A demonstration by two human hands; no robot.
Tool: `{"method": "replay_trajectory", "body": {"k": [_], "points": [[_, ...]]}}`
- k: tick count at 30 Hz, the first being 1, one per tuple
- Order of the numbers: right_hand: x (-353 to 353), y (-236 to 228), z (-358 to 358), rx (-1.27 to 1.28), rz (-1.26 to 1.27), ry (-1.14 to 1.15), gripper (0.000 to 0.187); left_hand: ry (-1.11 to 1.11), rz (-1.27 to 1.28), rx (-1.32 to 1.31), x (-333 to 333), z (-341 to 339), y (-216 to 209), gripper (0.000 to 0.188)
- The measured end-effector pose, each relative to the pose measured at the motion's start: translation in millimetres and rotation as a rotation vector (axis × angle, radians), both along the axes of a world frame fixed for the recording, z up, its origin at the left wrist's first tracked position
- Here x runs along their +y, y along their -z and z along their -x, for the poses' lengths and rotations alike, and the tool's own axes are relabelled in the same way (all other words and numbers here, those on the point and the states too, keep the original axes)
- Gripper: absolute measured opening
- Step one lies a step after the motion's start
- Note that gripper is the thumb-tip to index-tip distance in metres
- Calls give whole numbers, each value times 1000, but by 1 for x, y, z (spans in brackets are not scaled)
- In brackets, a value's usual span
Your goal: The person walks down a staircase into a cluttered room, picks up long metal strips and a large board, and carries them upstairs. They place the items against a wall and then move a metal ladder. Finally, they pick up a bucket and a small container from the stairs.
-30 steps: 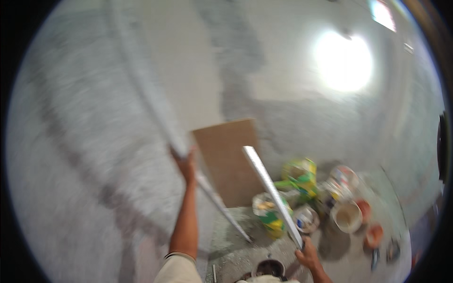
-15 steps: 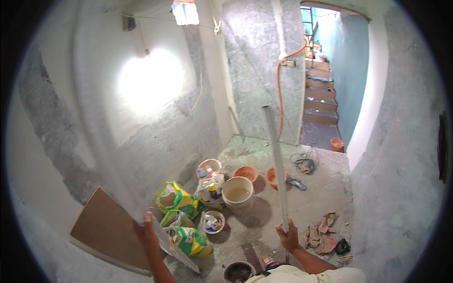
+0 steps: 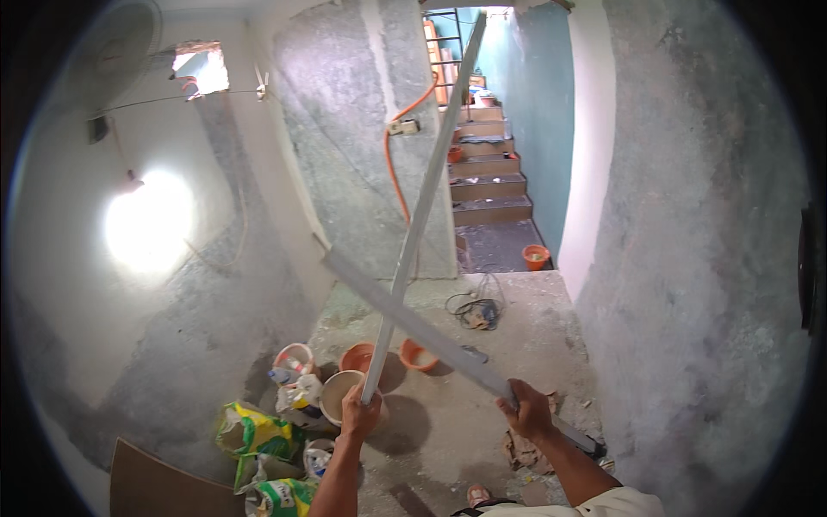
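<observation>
Two long straight grey bars cross each other in an X in front of me. My left hand (image 3: 359,414) is closed around the lower end of one bar (image 3: 426,194), which rises to the upper right and overlaps the doorway from my viewpoint. The other bar (image 3: 431,336) is gripped by my right hand (image 3: 527,409) near its lower part. It slants from the upper left down to the lower right, past my wrist. Whether the bars touch where they cross, I cannot tell.
Left of my hands stand a pale bucket (image 3: 338,396), orange tubs (image 3: 418,355) and green-yellow sacks (image 3: 258,431). A brown board (image 3: 164,482) leans lower left. Crumpled paper (image 3: 523,452) and a tangled cable (image 3: 475,312) lie on the floor. Stairs (image 3: 491,185) rise beyond the doorway.
The view has swung right. My left hand has brought its bar from the left wall toward the middle. The bar in my right hand has tipped from nearly upright to a leftward slant.
</observation>
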State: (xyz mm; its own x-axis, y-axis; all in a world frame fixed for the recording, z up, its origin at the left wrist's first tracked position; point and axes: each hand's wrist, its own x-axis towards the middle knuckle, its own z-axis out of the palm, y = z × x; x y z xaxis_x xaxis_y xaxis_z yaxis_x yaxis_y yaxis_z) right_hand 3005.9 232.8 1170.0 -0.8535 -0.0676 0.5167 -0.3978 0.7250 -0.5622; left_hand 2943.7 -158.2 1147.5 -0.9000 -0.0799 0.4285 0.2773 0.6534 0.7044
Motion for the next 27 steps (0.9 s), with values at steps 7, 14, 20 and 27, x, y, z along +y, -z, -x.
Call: {"method": "replay_trajectory", "body": {"k": [7, 14, 20, 27], "points": [[81, 31, 25, -148, -357, 96, 53, 93, 69, -264, 69, 53, 78, 57], [185, 28, 160, -235, -279, 447, 53, 132, 107, -485, 83, 67, 151, 58], [151, 41, 206, -580, -467, 310, 52, 115, 113, -719, 64, 83, 186, 57], [245, 81, 320, -545, 57, 804, 54, 152, 75, -940, 52, 112, 194, 53]]}}
